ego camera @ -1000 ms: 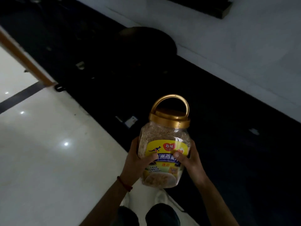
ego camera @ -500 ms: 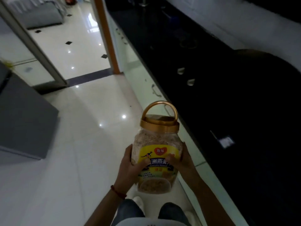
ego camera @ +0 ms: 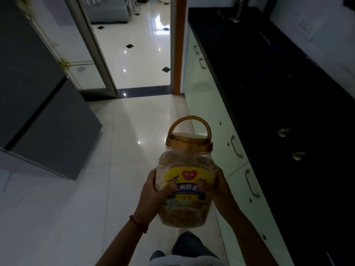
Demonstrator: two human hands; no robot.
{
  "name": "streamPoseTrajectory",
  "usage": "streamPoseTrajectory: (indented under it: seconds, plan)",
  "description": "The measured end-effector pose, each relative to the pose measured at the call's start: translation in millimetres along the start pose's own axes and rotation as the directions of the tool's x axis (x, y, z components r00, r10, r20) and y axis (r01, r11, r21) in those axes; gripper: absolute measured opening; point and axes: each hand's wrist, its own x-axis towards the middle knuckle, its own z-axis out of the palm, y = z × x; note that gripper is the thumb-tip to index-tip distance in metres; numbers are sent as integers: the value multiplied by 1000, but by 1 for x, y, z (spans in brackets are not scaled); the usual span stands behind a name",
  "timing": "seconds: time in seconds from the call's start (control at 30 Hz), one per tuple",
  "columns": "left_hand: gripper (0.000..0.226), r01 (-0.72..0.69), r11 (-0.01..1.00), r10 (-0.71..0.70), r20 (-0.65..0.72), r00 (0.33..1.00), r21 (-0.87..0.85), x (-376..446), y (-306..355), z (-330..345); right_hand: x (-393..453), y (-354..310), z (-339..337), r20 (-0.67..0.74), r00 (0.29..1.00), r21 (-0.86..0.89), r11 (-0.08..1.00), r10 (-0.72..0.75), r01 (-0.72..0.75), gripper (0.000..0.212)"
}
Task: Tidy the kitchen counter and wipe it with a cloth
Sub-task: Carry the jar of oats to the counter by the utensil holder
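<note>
Hands, left (ego camera: 153, 191) and right (ego camera: 215, 187), gripping oat jar (ego camera: 185, 181), beside black counter (ego camera: 278, 93)

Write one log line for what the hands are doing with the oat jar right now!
left hand: holds oat jar | right hand: holds oat jar | jar: upright, lid on, over floor | counter: beside, right

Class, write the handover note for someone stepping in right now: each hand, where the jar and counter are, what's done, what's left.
Left hand and right hand both grip the oat jar, lid on, held upright over the floor.
The black counter lies to the right; two small pale items sit on it.
Done: jar is off the counter.
Left: put the jar away, clear the remaining bits, wipe. No cloth is in view.
</note>
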Motion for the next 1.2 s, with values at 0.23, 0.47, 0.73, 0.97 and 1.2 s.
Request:
streamPoseTrajectory:
  seconds: [0.23,0.47,0.73,0.97,1.2]
  plan:
    - [106,-30,999,27,-113,993,-25,104,59,-10,125,-71,3,95,993,-59,996,-64,70,89]
    - [96,-16,998,7,-154,988,-57,204,94,-52,232,-114,39,178,983,-70,996,-34,47,107]
    - [100,14,998,-21,-112,993,-62,350,141,-125,374,-154,99,153,988,-23,1000,-12,16,109]
    - [97,-3,1000,3,-10,1000,-26,471,204,-167,472,-208,130,42,998,36,998,-55,53,91]
    - [99,24,1000,-23,80,997,-10,591,231,-149,574,-240,104,-46,998,56,997,-52,54,92]
